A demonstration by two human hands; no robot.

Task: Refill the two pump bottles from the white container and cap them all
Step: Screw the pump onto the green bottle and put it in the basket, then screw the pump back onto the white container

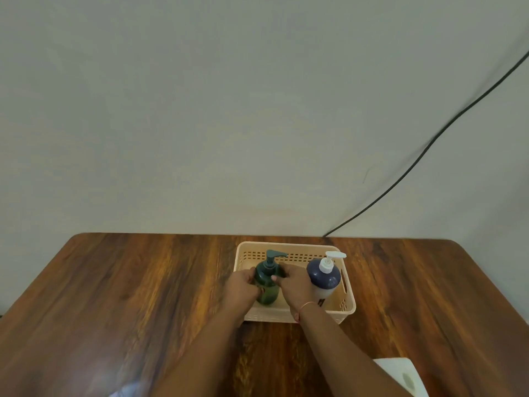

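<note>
A dark brown, glossy wooden table with rounded far corners point(143, 287) filled the lower part of the frame, pushed against a plain pale grey-green wall point(229, 110) that took up the whole upper half. A thin black cable point(429, 144) ran diagonally down the wall from the upper right edge to the table's back edge. Near the table's far edge, just right of centre, sat a beige perforated plastic basket point(347, 287). Inside it, on the left, stood a dark green translucent pump bottle with a matching green pump head point(267, 277), upright, its spout pointing right. To its right, in the same basket, stood a bottle with a dark navy upper body, pale lower part and white pump point(325, 277), upright, close to the green one. The left hand point(242, 286) was wrapped on the green bottle's left side and the right hand point(294, 285) gripped its right side, both clamped on it. A white object point(400, 373), only partly visible, lay at the lower right.
</note>
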